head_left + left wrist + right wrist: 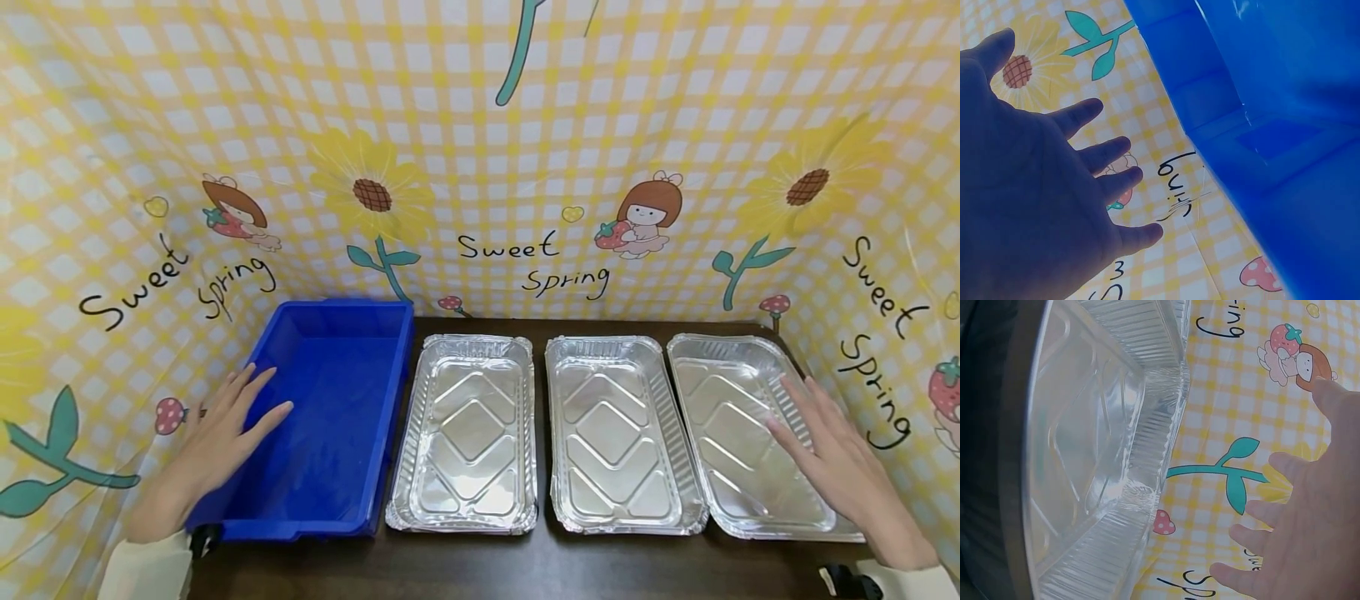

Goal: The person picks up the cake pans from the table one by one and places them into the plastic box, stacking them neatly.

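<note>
My left hand, fingers spread and holding nothing, hovers by the left wall of an empty blue plastic bin. In the left wrist view that hand appears dark, palm showing, with the bin's blue wall beyond the fingertips. Over the right side of the rightmost foil tray is my right hand, its fingers extended and nothing in its grasp. The right wrist view has the hand at the right, apart from the tray's ribbed wall.
Two more empty foil trays, a middle one and a left one, stand in the row beside the bin. All sit on a dark brown table. A yellow checked cloth with printed flowers and lettering hangs behind and on both sides.
</note>
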The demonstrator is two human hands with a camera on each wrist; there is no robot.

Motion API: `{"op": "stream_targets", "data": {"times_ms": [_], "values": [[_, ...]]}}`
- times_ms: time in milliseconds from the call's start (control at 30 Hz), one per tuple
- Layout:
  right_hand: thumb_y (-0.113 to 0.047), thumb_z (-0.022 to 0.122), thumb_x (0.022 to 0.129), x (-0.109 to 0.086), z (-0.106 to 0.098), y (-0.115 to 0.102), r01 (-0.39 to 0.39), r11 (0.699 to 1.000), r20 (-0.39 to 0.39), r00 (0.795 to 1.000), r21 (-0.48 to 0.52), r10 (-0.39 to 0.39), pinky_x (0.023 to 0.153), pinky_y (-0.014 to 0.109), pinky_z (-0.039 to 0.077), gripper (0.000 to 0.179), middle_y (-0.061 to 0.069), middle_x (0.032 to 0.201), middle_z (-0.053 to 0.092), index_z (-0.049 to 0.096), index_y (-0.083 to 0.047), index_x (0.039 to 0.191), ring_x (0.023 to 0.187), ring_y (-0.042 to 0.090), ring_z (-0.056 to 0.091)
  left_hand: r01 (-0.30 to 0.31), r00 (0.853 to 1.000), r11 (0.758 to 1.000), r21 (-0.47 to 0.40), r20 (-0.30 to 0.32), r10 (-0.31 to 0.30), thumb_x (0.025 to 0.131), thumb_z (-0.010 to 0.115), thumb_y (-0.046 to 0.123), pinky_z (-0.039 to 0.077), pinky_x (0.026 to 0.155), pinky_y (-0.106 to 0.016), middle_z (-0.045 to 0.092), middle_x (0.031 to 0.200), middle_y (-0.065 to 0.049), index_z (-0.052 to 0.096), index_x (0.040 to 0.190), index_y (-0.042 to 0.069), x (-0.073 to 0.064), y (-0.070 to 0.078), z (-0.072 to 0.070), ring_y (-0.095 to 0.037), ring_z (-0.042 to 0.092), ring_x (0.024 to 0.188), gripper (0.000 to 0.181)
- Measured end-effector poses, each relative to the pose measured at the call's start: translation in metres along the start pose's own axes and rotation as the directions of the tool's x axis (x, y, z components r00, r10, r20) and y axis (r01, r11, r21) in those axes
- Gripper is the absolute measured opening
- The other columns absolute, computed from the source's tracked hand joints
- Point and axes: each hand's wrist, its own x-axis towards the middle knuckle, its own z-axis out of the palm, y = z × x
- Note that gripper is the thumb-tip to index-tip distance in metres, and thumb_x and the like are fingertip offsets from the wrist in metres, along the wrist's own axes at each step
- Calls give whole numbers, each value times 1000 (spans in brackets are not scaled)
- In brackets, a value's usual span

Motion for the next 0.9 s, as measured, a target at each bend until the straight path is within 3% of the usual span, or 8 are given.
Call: {"op": "stream_targets", "data": {"times_ms": [300,467,633,900], "values": [[-34,46,112,-3,1,4,-26,1000,10,1000,-13,26,94,93,13,73,28,173,-2,8,-20,172,152,64,3,34,999,999,-16,36,-33,111,44,52,-19,109,-82,3,172,-33,14,170,8,-10,-8,-5,-52,-12,157,80],[-34,47,113,-6,2,8,-37,999,5,999,-1,37,98,92,12,72,32,172,1,8,-20,172,151,65,7,33,999,999,-2,25,-33,111,47,52,-15,107,-85,4,172,-34,14,171,9,-16,-11,-6,-57,-7,156,81],[-34,46,113,-9,2,12,-65,998,6,998,15,65,98,92,12,71,37,170,6,11,-16,172,150,66,10,41,999,999,9,35,-41,109,49,54,-18,110,-82,3,172,-34,14,171,10,-21,-15,-5,-61,-3,154,83],[-36,49,112,-14,1,17,-96,995,13,995,42,95,100,91,12,75,43,164,15,12,-7,170,143,71,18,54,998,998,35,20,-55,108,52,55,-14,110,-83,6,170,-37,18,169,6,-32,-24,2,-61,-1,154,85]]}}
